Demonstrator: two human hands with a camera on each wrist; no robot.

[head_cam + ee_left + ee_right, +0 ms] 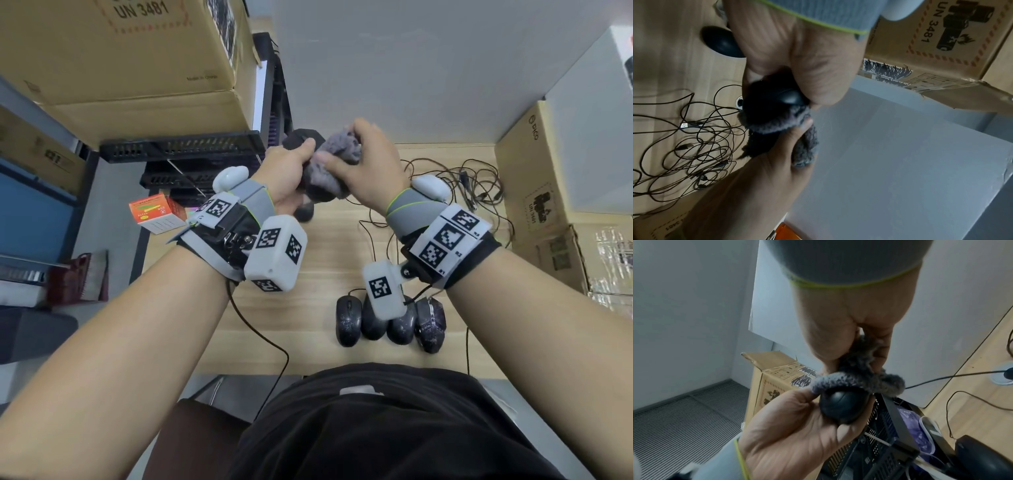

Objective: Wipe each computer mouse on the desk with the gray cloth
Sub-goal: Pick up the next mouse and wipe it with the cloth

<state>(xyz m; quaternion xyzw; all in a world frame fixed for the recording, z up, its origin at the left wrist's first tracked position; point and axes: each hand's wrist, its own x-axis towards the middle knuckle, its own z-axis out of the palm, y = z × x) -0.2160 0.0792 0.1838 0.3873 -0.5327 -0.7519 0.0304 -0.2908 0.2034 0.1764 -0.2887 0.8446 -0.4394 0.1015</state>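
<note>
My left hand (291,164) grips a black mouse (301,138) raised above the far part of the wooden desk (308,308). My right hand (366,154) clutches the bunched gray cloth (342,147) and presses it on that mouse. In the right wrist view the cloth (857,379) drapes over the top of the mouse (842,407), which sits in the left palm (797,426). The left wrist view shows the mouse (789,97) half wrapped by the cloth (777,125). Several black mice (349,320) lie side by side near the front edge.
Another dark mouse (305,212) lies on the desk under my hands. Tangled cables (462,185) spread at the far right. Cardboard boxes (534,178) stand on the right and at the upper left (137,51). Black trays (181,147) and an orange box (154,212) sit to the left.
</note>
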